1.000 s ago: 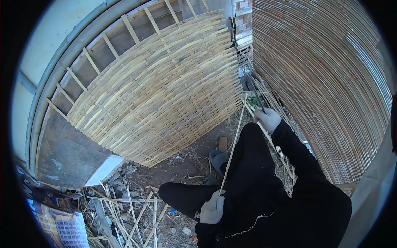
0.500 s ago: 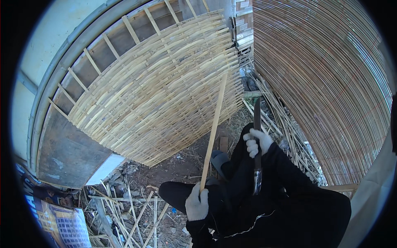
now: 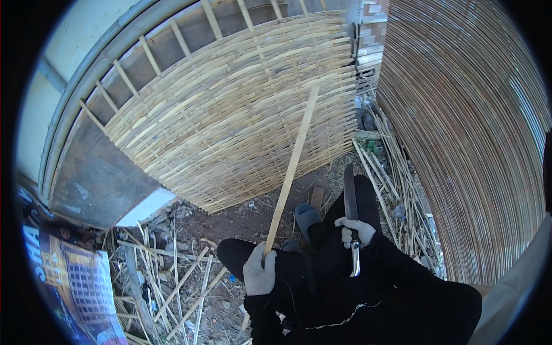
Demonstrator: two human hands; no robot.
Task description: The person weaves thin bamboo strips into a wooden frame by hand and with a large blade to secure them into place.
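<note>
Pale strip (image 3: 290,167) jutting from left fingers (image 3: 268,270) clamped round it, right fingers (image 3: 347,237) gripping knife (image 3: 350,195)

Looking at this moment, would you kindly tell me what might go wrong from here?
The right hand holds the knife with its fingers near the blade's base, so a slip might cut them. The bare blade also shows over the person's leg, which could get nicked. The long strip in the left hand is gripped at one end only, so it might swing or twist.

Black sleeves (image 3: 399,261) and trousers (image 3: 366,198) are worn with whitish gloves (image 3: 260,277) (and grey, round-toed footwear (image 3: 307,217)).
</note>
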